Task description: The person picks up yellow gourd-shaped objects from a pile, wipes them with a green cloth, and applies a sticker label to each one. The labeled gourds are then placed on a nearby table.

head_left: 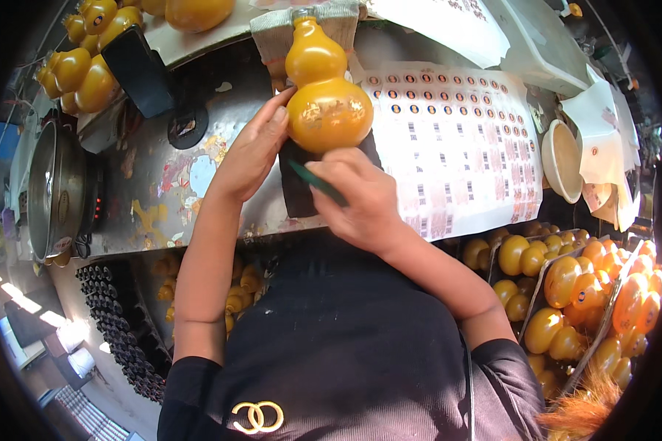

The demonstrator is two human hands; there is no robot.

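A glossy amber gourd-shaped bottle lies in front of me, its narrow neck pointing away. Its wide lower bulb carries a shiny, gold-looking patch. My left hand holds the bottle's left side, fingers against the waist and lower bulb, with some fingertips hidden behind it. Just below the bulb, my right hand is closed around a thin, flat dark green tool. The tool's tip points up and left; its other end is hidden in the fist. Beneath the bottle is a dark pad and folded pale cloth.
White printed sticker sheets cover the bench on the right, beside a shallow round bowl. On the left are a phone on a stand and a metal pan. Crates of amber gourds stand below right.
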